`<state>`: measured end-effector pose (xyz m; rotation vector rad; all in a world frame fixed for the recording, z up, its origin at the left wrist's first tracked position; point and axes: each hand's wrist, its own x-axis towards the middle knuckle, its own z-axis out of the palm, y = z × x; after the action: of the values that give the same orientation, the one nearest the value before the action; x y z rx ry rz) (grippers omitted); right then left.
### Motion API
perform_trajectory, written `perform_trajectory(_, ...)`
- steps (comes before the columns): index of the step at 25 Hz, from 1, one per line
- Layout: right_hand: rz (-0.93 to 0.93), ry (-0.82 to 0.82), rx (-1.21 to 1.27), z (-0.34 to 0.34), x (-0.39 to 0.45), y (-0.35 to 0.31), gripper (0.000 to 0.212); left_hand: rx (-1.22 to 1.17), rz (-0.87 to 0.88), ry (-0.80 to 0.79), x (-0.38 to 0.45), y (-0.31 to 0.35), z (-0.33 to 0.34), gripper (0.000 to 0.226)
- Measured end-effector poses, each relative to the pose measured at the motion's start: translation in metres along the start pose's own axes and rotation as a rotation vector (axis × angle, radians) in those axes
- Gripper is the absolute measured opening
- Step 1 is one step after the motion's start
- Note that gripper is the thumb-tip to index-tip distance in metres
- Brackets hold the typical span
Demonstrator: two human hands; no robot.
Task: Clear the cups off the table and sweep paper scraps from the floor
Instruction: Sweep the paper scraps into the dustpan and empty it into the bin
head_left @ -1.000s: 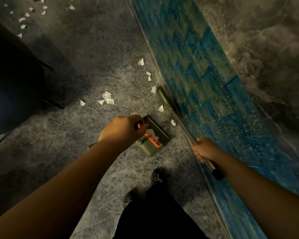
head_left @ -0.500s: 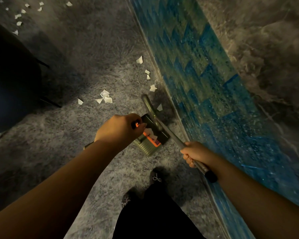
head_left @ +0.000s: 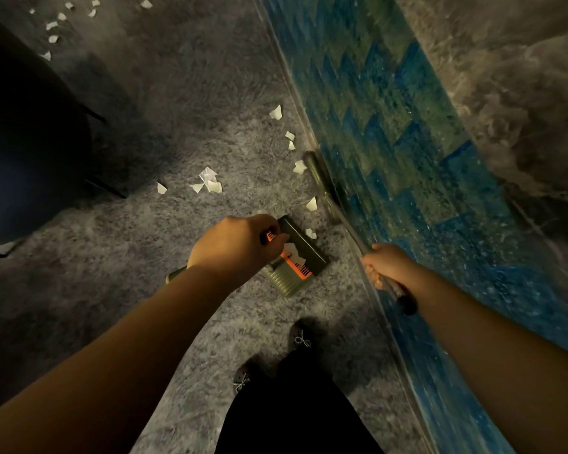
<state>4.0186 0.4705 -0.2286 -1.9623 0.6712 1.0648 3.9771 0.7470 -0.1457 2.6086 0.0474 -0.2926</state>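
**Dustpan and broom working along the wall edge**

At the centre of the frame, the left hand is curling its fingers around the dustpan handle, which is poking out behind the wrist, an orange part showing at the thumb. The green dustpan is sitting on the grey carpet just right of that hand, its open mouth facing the upper right, with a white scrap and an orange comb strip lying inside it.

At centre right, the right hand is gripping the broom handle, fingers wrapped tightly around the shaft, with the dark end cap sticking out below the hand. The shaft is running up and left to the broom head, which is resting against the base of the blue and green patterned wall.

Paper scraps are lying on the carpet: a small cluster left of centre, several singles strung along the wall near the broom head, 1 just beside the dustpan mouth, and a scattered group in the upper left corner of the frame.

A dark chair is filling the left edge. At bottom centre, 2 shoes with pale laces are showing beneath dark trousers. No cups or table are appearing in this view.
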Motion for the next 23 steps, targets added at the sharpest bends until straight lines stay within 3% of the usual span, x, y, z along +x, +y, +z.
perform_trajectory(4, 0.042, -0.036, 0.012, 0.012, 0.024, -0.013, 0.04, 0.034, -0.006, 0.013, 0.002, -0.002, 0.002, 0.04)
perform_trajectory(6, 0.076, -0.095, 0.023, 0.018, 0.026, -0.017, 0.035, 0.058, -0.008, 0.009, 0.001, -0.002, 0.002, 0.04)
perform_trajectory(10, 0.119, -0.181, 0.063, 0.026, 0.011, -0.008, 0.041, 0.059, -0.012, -0.012, 0.003, -0.001, -0.001, 0.032)
perform_trajectory(14, 0.157, -0.249, 0.204, 0.037, -0.025, 0.013, 0.011, 0.039, -0.022, -0.032, 0.005, 0.0, -0.002, 0.032)
perform_trajectory(19, 0.081, -0.253, 0.3, 0.029, -0.046, 0.028, 0.014, 0.029, -0.011, -0.028, 0.005, 0.001, -0.001, 0.036)
perform_trajectory(23, 0.009, -0.155, 0.2, 0.023, -0.026, 0.013, 0.011, 0.026, -0.016, -0.017, 0.005, 0.001, -0.001, 0.035)
